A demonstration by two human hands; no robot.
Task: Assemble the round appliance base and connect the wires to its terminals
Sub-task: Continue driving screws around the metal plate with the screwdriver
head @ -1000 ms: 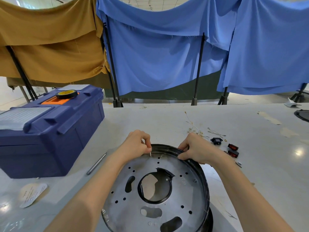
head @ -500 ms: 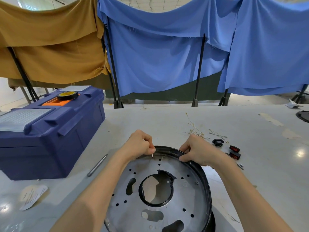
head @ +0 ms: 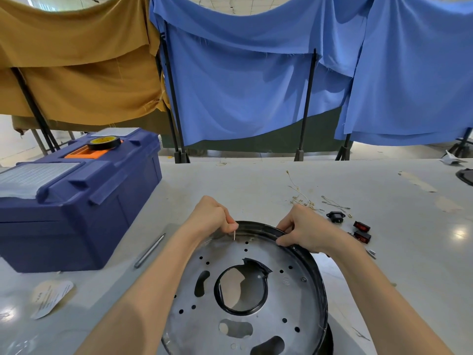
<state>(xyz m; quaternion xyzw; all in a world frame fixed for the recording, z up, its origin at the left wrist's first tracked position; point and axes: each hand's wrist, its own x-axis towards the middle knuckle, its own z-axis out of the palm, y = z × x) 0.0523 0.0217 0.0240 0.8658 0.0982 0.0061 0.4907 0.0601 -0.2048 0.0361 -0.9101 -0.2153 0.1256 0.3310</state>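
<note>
The round appliance base (head: 286, 301), a grey metal disc with holes inside a black rim, stands tilted toward me on the table. My left hand (head: 212, 217) pinches a thin metal pin (head: 234, 235) that points down at the disc near its far edge. My right hand (head: 302, 228) grips the black rim at the upper right. Loose wires (head: 304, 198) lie on the table behind my right hand, beside a black socket (head: 335, 217) and two red switches (head: 361, 230).
A dark blue toolbox (head: 76, 201) with a roll of tape (head: 103, 142) on top stands at the left. A metal rod (head: 149, 250) lies between the toolbox and the base. A paper label (head: 50, 297) lies at the near left. Blue and tan cloths hang behind the table.
My hands and the base have barely shifted. The pin in my left hand sits slightly closer to the rim than one second ago.
</note>
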